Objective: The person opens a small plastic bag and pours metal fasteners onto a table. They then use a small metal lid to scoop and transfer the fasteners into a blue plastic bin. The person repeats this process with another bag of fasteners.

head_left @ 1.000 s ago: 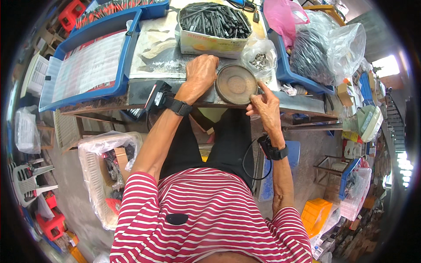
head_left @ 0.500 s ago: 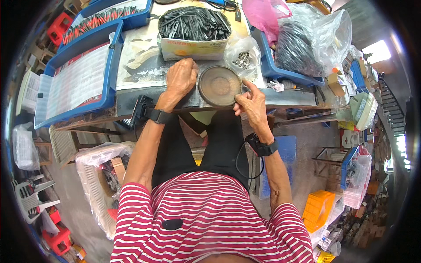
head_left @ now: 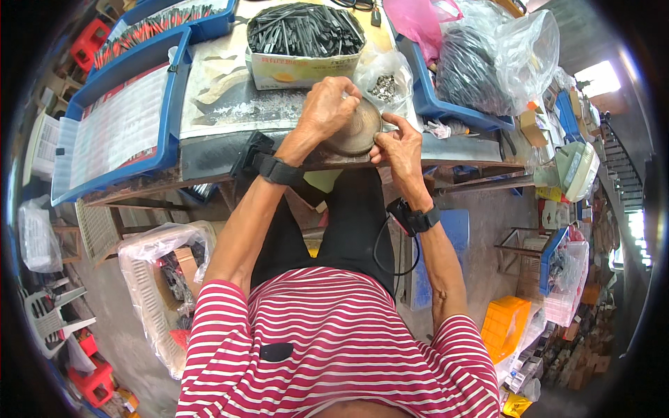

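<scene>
Cluttered worktop (head_left: 230, 111), blue trays at both ends, cardboard box of black strips (head_left: 304, 42) at its far edge. You are cupping your left hand (head_left: 326, 106) over a round metal dish (head_left: 357, 129) at the near edge, while your right hand (head_left: 398, 145) is pinching its rim. Next, I judge, calls for steady gripping. Stools and crates are crowding the floor.

A round, shallow metal dish (head_left: 357, 129), dull brown-grey, sits tilted at the near edge of the worktable (head_left: 223, 150); the left hand (head_left: 327, 106) covers its upper left rim; the right hand (head_left: 398, 143) pinches its right edge.
</scene>
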### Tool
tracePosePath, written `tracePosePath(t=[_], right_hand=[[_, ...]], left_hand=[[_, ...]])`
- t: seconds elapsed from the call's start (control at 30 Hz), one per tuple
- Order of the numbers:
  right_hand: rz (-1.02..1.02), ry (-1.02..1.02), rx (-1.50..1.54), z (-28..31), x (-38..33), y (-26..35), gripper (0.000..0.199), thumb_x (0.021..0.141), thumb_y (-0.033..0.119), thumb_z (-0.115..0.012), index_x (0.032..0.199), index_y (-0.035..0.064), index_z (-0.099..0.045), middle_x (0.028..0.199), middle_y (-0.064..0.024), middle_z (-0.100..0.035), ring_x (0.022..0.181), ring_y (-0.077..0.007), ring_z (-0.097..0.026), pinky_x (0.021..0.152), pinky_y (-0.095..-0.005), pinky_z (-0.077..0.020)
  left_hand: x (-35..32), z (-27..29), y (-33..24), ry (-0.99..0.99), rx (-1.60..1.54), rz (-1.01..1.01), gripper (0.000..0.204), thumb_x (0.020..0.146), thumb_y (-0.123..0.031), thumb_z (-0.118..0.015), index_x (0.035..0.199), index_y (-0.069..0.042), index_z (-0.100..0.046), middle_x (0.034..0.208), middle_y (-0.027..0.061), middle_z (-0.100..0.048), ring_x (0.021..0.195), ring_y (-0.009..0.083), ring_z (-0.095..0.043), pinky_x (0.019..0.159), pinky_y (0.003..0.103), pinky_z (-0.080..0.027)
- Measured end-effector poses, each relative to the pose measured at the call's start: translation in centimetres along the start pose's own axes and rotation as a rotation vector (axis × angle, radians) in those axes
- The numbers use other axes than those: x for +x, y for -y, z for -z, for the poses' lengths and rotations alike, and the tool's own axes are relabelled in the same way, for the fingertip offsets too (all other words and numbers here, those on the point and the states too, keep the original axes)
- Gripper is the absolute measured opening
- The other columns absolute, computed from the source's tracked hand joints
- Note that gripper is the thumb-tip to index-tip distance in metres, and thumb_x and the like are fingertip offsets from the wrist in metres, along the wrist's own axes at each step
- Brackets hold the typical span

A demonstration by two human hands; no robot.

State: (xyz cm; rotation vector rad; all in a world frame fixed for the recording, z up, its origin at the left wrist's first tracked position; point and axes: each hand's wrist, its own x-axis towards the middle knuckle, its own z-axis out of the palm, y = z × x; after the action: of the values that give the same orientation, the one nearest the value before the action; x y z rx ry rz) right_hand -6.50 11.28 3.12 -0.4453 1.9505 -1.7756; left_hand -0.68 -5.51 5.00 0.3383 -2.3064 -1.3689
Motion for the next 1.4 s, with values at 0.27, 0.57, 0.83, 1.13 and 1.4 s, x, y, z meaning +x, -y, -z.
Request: tracePosePath(t=[0.27,0.57,0.83,1.13,1.4], right_hand=[[0.005,0.022,-0.041,0.5,0.2,-0.4,0.041,0.082,0.001,-0.055,0.12,-0.0102,-0.044,0.061,-0.0097,-0.059,0.044,-0.0133,-0.055,0.041,-0.0229,-0.0477],[0.095,0.003,-0.274,1.7,-1.3,1.3,0.031,0.086,0.005,-0.053,0.113,-0.0096,-0.051,0.063,-0.0055,-0.056,0.05,-0.0093,-0.055,0.041,-0.0204,-0.042],[0.53,0.167,-0.61,1.3,-0.4,4.5,0.021,0.086,0.005,-0.052,0.102,-0.0038,-0.061,0.078,-0.0062,-0.062,0.063,-0.0091,-0.057,0.052,-0.0214,-0.0429],[0.426,0.27,-0.382,-0.6,0.0,5.4,0.021,0.088,0.007,-0.054,0.109,0.0022,-0.057,0.082,-0.002,-0.062,0.07,-0.0057,-0.056,0.054,-0.0185,-0.0428],[0.573,0.157,-0.414,-2.0,-0.1,4.2,0.018,0.087,0.006,-0.058,0.105,-0.0005,-0.057,0.084,-0.0043,-0.061,0.067,-0.0074,-0.057,0.06,-0.0212,-0.0472]], left_hand=[[-1.7,1.5,0.7,-0.113,-0.625,0.212,0.017,0.085,-0.018,-0.06,0.093,-0.002,-0.061,0.073,-0.0032,-0.053,0.067,0.0059,-0.046,0.06,0.02,-0.038],[-3.6,1.0,0.2,-0.056,-0.911,0.23,0.051,0.067,0.007,-0.044,0.118,0.003,-0.044,0.094,0.003,-0.047,0.085,0.0103,-0.047,0.076,0.02,-0.039],[-4.5,-0.8,-0.5,-0.095,-0.937,0.042,0.051,0.072,0.011,-0.058,0.12,0.002,-0.042,0.1,0.0052,-0.05,0.096,0.011,-0.053,0.082,0.023,-0.048],[-4.5,-1.6,-0.9,-0.162,-0.975,0.054,0.044,0.074,0.008,-0.063,0.114,0.003,-0.045,0.093,0.0044,-0.055,0.084,0.0101,-0.058,0.072,0.021,-0.052],[-4.5,-1.8,-1.5,-0.274,-0.662,-0.034,0.038,0.074,0.008,-0.063,0.109,0.002,-0.049,0.091,0.004,-0.055,0.084,0.0073,-0.055,0.072,0.019,-0.049]])
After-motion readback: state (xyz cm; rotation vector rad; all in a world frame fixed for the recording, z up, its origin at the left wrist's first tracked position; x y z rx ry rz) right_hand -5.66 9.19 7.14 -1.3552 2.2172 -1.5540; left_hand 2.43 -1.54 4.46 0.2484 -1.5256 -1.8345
